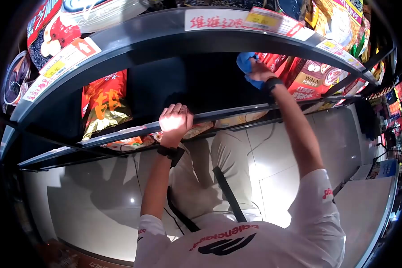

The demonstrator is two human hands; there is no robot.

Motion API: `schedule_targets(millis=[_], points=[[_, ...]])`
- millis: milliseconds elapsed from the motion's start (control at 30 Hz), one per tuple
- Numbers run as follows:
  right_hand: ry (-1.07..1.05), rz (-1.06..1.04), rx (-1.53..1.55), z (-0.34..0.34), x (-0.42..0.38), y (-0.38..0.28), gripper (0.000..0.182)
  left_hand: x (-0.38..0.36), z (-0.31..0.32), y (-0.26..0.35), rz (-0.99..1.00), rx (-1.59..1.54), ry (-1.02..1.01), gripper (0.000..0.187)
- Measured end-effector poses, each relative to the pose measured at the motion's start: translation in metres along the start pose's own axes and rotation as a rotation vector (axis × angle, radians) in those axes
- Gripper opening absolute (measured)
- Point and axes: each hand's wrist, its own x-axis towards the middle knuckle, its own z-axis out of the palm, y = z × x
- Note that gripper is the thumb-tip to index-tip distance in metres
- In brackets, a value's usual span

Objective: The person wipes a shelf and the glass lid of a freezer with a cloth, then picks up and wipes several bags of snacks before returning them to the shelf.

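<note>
In my right hand point(262, 71) is a crumpled blue cloth point(244, 62), held inside the dark shelf beside red snack-style bags point(272, 61). The fingers are wrapped around the cloth. My left hand point(176, 119) is closed over the front edge of the lower shelf point(140, 130), its fingers curled at the rail. To its left stands a red and gold bag point(106, 105) on the same shelf. A red pouch marked walnut powder point(312, 80) sits to the right of my right hand.
Above, an upper shelf edge point(161, 38) with price labels point(230, 21) curves across, bearing packaged food. More bags point(129, 144) show below the lower rail. Pale floor tiles point(272, 147) lie beneath, and a white counter point(366, 201) stands at right.
</note>
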Motion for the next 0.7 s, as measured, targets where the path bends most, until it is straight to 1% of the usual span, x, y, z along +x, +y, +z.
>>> schedule_targets(millis=[33, 67, 100, 133, 167, 200, 233, 300, 333, 400, 433, 467, 500, 533, 567, 600, 633, 667, 700], points=[[0.069, 0.057, -0.089, 0.01, -0.006, -0.033, 0.07, -0.001, 0.0, 0.0, -0.005, 0.0, -0.005, 0.014], [0.015, 0.059, -0.139, -0.01, -0.039, -0.079, 0.082, -0.001, 0.001, 0.0, -0.007, -0.003, -0.011, 0.014], [0.354, -0.136, -0.174, 0.025, -0.031, -0.09, 0.078, -0.001, -0.001, -0.001, -0.007, 0.0, -0.022, 0.014], [0.206, -0.244, -0.023, 0.009, -0.044, -0.118, 0.07, 0.0, -0.004, 0.0, -0.005, 0.0, -0.031, 0.014], [0.208, -0.446, 0.117, 0.009, -0.058, -0.139, 0.055, 0.001, -0.004, 0.002, -0.004, -0.002, -0.038, 0.013], [0.109, -0.706, 0.252, 0.006, -0.073, -0.157, 0.039, 0.001, -0.004, 0.003, -0.033, 0.014, -0.061, 0.012], [0.004, -0.909, 0.346, 0.013, -0.084, -0.168, 0.033, 0.001, -0.003, 0.003, -0.02, 0.009, -0.048, 0.012], [0.086, -1.096, 0.298, 0.017, -0.107, -0.164, 0.037, 0.0, -0.003, 0.001, -0.004, 0.007, -0.022, 0.011], [0.049, -1.083, 0.273, 0.014, -0.105, -0.152, 0.04, 0.0, -0.001, 0.001, 0.005, 0.005, 0.02, 0.01], [-0.027, -1.025, 0.2, -0.004, -0.094, -0.118, 0.048, 0.0, 0.0, 0.0, 0.007, -0.014, 0.023, 0.01], [0.089, -1.005, 0.127, 0.003, -0.078, -0.094, 0.05, 0.0, 0.0, 0.0, 0.001, -0.019, 0.029, 0.01], [0.133, -0.813, -0.015, -0.013, -0.078, -0.081, 0.051, 0.001, -0.002, 0.0, -0.011, -0.029, -0.003, 0.01], [0.191, -0.619, -0.163, -0.014, -0.066, -0.066, 0.05, 0.001, -0.001, 0.001, -0.019, -0.028, 0.019, 0.009], [0.357, -0.501, -0.262, 0.011, -0.031, -0.032, 0.047, 0.001, 0.001, 0.0, -0.019, -0.022, 0.028, 0.009], [0.526, -0.377, -0.438, 0.033, 0.002, -0.006, 0.047, 0.001, 0.001, 0.0, -0.015, -0.014, 0.036, 0.009], [0.453, -0.209, -0.475, 0.031, 0.016, 0.002, 0.047, 0.0, 0.0, 0.0, 0.003, 0.002, 0.026, 0.008], [0.494, -0.161, -0.498, 0.059, 0.062, 0.026, 0.051, -0.001, 0.003, -0.001, 0.006, 0.005, 0.048, 0.008], [0.324, -0.032, -0.448, 0.045, 0.067, 0.008, 0.055, -0.001, 0.001, 0.0, 0.001, -0.013, 0.025, 0.008], [0.463, -0.036, -0.333, 0.05, 0.083, 0.003, 0.052, 0.0, -0.001, 0.001, -0.002, -0.023, 0.008, 0.008]])
